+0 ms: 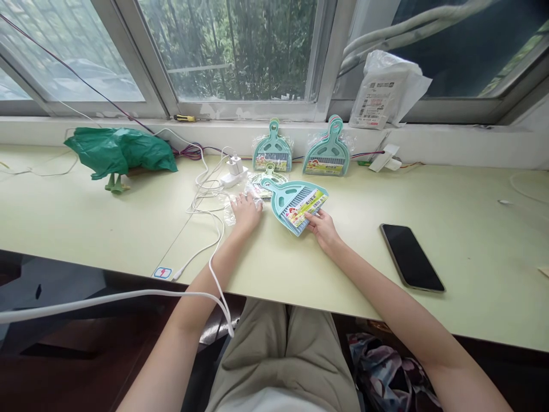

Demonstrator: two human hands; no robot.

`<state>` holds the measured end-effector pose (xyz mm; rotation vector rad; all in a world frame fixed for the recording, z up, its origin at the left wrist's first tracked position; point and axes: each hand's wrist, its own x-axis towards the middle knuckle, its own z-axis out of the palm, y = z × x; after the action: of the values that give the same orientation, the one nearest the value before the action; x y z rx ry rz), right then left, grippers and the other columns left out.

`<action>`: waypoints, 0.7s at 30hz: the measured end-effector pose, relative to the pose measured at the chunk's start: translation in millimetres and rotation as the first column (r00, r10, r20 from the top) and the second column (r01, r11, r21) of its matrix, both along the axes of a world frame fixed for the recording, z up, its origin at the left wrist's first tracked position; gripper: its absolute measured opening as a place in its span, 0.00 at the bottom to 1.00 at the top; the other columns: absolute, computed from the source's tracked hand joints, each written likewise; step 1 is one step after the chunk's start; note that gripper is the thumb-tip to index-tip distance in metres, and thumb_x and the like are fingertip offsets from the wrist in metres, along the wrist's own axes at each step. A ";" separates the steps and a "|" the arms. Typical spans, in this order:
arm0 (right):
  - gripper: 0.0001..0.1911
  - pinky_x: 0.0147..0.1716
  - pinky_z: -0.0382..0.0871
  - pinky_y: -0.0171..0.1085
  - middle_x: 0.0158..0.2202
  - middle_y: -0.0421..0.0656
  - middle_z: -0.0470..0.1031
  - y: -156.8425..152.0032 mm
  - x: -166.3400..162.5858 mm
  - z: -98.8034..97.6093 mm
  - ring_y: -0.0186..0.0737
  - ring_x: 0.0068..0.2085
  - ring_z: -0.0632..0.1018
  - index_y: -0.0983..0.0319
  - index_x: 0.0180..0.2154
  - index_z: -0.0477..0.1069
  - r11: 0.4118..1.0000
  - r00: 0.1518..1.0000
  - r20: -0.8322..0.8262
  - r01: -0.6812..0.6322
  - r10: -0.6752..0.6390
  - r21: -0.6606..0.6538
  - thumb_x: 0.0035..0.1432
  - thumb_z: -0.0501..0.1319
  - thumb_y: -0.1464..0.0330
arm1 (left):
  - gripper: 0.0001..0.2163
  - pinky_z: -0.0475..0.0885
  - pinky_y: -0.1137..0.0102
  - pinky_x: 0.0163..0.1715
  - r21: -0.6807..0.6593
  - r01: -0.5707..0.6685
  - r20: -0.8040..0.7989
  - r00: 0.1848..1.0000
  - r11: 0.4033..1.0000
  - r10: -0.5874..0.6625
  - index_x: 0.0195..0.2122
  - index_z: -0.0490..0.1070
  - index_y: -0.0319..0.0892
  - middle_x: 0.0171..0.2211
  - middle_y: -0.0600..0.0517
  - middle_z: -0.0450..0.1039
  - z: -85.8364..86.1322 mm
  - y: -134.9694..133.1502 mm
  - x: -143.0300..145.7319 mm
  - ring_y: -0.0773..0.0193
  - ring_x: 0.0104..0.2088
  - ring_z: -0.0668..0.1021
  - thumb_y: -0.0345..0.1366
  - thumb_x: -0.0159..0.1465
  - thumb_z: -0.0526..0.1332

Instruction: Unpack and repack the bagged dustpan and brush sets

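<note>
My right hand (pixel 323 229) grips the lower edge of a teal mini dustpan and brush set (pixel 295 203), tilted with its handle toward the upper left. A printed label lies across its brush bristles. To the left, my left hand (pixel 247 214) rests low over the table with fingers bent on a crumpled clear plastic bag (pixel 229 214), which shows on both sides of it. Just beyond that hand lies a pale green dustpan set (pixel 269 176), partly covered by plastic and the teal set. My left fingertips are partly hidden.
Two more teal dustpan sets (pixel 273 150) (pixel 328 150) lean at the windowsill. White cables (pixel 201 194) and a charger (pixel 235 166) are on the left, with a green plastic bag (pixel 122 150) farther over. A phone (pixel 412 257) lies right. A white package (pixel 377 94) stands on the sill.
</note>
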<state>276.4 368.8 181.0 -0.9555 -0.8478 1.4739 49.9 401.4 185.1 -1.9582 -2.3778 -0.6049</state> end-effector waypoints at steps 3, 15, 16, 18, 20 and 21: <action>0.12 0.39 0.79 0.40 0.37 0.41 0.81 -0.6 -0.3 0.4 0.38 0.36 0.81 0.60 0.39 0.70 1.000 1.000 0.000 -0.005 0.005 0.000 0.50 0.66 0.72 | 0.28 0.38 0.45 0.64 0.050 0.120 0.033 0.992 0.992 -0.122 0.64 0.55 0.37 0.65 0.37 0.54 0.6 -3.1 6.5 0.44 0.66 0.55 0.38 0.63 0.52; 0.11 0.40 0.79 0.40 0.37 0.41 0.80 0.0 -0.4 0.2 0.39 0.37 0.82 0.60 0.38 0.70 1.000 1.000 -0.003 0.021 -0.021 0.001 0.50 0.66 0.72 | 0.33 0.67 0.61 0.50 0.299 0.304 0.657 0.622 0.905 -0.426 0.61 0.56 0.49 0.51 0.47 0.71 -1.4 -0.5 15.9 0.59 0.43 0.75 0.28 0.54 0.61; 0.11 0.40 0.79 0.41 0.37 0.42 0.80 -0.2 -0.4 0.4 0.39 0.37 0.82 0.60 0.38 0.70 1.000 1.000 -0.002 0.021 -0.021 0.001 0.50 0.66 0.72 | 0.34 0.66 0.60 0.50 0.283 0.288 0.659 0.634 0.915 -0.404 0.61 0.56 0.50 0.52 0.47 0.71 -1.6 -0.7 16.4 0.58 0.45 0.75 0.31 0.53 0.64; 0.11 0.41 0.79 0.41 0.37 0.42 0.80 -0.2 -0.4 0.4 0.39 0.37 0.82 0.60 0.38 0.70 1.000 1.000 -0.001 0.025 -0.025 -0.001 0.50 0.66 0.72 | 0.40 0.65 0.60 0.52 0.265 0.268 0.634 0.675 0.926 -0.376 0.64 0.51 0.50 0.55 0.46 0.68 -2.0 -0.6 17.0 0.55 0.48 0.74 0.36 0.51 0.67; 0.11 0.41 0.79 0.41 0.37 0.42 0.80 0.2 -0.1 0.1 0.39 0.38 0.81 0.60 0.38 0.70 1.000 1.000 -0.005 0.029 -0.029 -0.003 0.50 0.66 0.72 | 0.45 0.63 0.59 0.54 0.246 0.278 0.560 0.742 0.929 -0.370 0.67 0.43 0.47 0.60 0.44 0.64 -2.3 -0.3 17.0 0.53 0.53 0.71 0.39 0.52 0.67; 0.11 0.41 0.79 0.41 0.37 0.41 0.80 0.5 0.1 -0.1 0.39 0.38 0.81 0.60 0.38 0.70 1.000 1.000 -0.007 0.028 -0.028 -0.005 0.50 0.66 0.72 | 0.45 0.61 0.58 0.55 0.218 0.296 0.505 0.781 0.930 -0.367 0.68 0.42 0.45 0.61 0.42 0.62 -2.2 -0.2 16.6 0.51 0.56 0.70 0.41 0.52 0.67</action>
<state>276.5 369.3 180.8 -0.9610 -0.8233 1.4555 66.5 401.3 182.9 -2.4217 -2.1490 -1.4688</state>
